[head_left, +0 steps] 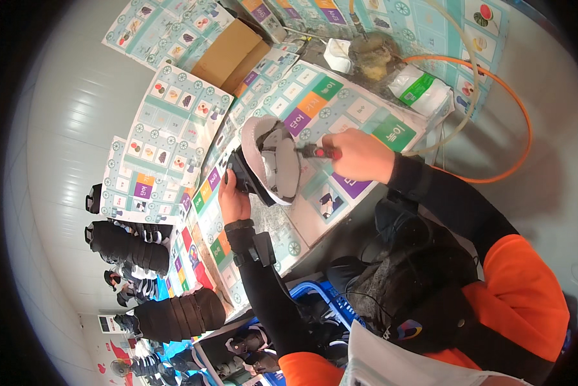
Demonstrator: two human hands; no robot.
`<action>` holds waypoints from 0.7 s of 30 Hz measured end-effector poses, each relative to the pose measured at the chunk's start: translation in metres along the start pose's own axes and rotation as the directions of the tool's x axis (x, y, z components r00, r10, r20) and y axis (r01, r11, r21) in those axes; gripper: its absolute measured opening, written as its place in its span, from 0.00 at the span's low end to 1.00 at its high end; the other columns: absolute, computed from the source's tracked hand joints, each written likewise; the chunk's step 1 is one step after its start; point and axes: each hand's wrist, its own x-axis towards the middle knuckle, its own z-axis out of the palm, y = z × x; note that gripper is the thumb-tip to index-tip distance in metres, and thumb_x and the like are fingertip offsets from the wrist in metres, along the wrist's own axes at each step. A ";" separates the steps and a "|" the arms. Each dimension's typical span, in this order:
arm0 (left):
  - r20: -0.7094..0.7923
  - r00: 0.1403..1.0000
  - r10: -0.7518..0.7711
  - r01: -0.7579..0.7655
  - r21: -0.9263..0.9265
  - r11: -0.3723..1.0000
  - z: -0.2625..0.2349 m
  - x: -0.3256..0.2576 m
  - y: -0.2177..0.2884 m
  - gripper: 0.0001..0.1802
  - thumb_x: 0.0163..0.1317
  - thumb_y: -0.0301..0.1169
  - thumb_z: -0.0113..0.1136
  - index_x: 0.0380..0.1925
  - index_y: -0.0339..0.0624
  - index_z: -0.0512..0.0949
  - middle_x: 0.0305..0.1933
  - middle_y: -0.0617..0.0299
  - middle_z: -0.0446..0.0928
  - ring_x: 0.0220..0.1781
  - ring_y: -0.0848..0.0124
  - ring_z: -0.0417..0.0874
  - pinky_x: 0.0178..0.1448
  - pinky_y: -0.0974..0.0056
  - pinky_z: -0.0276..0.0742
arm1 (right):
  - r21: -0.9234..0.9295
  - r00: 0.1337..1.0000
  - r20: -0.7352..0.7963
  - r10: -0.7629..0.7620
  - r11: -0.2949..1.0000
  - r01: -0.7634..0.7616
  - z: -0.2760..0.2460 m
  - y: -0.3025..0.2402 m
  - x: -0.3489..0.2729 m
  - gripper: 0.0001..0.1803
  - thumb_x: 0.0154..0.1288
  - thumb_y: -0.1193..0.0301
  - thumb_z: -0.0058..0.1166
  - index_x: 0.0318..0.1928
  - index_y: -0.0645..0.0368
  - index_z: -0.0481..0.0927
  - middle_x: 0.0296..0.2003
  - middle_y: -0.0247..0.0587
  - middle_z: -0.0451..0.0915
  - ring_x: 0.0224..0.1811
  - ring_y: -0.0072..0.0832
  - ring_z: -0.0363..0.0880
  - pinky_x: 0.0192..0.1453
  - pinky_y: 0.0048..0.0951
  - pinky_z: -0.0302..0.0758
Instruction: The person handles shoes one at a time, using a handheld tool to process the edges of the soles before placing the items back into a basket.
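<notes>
Over the patterned work table, my left hand (235, 196) grips a cap (255, 151) by its black lower part, the thumb lying along it. The cap is tilted so its pale grey crown and grey-and-white inside show. My right hand (359, 156) is closed round a small black tool (309, 152) with a red part. The tool's tip points at the cap's inner edge, close to it; whether they touch I cannot tell. Black sleeves cover both forearms.
A cardboard box (228, 55) stands at the back. An orange hose (530, 122) loops at the right, near a white-and-green packet (421, 90) and a white paper piece (338, 55). Stacked black caps (179, 315) sit at the left. A blue basket (330, 299) is below the table edge.
</notes>
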 end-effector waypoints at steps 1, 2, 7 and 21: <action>0.002 1.000 -0.030 0.030 0.015 0.999 0.000 -0.003 0.003 0.17 0.80 0.34 0.58 0.62 0.40 0.76 0.54 0.62 0.83 0.56 0.70 0.83 0.61 0.58 0.78 | 0.015 1.000 -0.014 0.020 1.000 -0.020 -0.001 0.002 0.004 0.08 0.59 0.75 0.50 0.36 0.60 0.83 0.31 0.61 0.82 0.38 0.63 0.80 0.42 0.58 0.75; 0.002 1.000 -0.031 0.031 0.015 0.999 0.000 -0.005 0.005 0.17 0.80 0.34 0.58 0.62 0.40 0.76 0.54 0.62 0.83 0.56 0.70 0.83 0.61 0.58 0.78 | 0.030 0.999 -0.028 0.041 0.999 -0.040 -0.001 0.003 0.007 0.08 0.59 0.75 0.50 0.36 0.60 0.83 0.31 0.60 0.82 0.39 0.63 0.81 0.42 0.58 0.75; -0.022 1.000 -0.010 0.015 0.204 0.979 -0.025 -0.011 0.024 0.13 0.75 0.33 0.65 0.55 0.46 0.80 0.50 0.68 0.84 0.51 0.75 0.82 0.56 0.60 0.71 | 0.052 1.000 0.005 -0.014 0.999 0.014 0.001 -0.011 0.010 0.11 0.58 0.74 0.51 0.38 0.62 0.84 0.31 0.62 0.83 0.39 0.62 0.82 0.44 0.57 0.76; 0.007 0.991 -0.134 0.122 0.365 0.923 -0.022 -0.008 0.051 0.30 0.68 0.25 0.54 0.71 0.37 0.69 0.56 0.59 0.80 0.57 0.67 0.81 0.63 0.57 0.74 | 0.066 0.994 0.099 -0.046 0.997 0.040 0.020 -0.016 0.007 0.12 0.57 0.73 0.52 0.38 0.62 0.86 0.34 0.63 0.84 0.42 0.63 0.83 0.47 0.57 0.78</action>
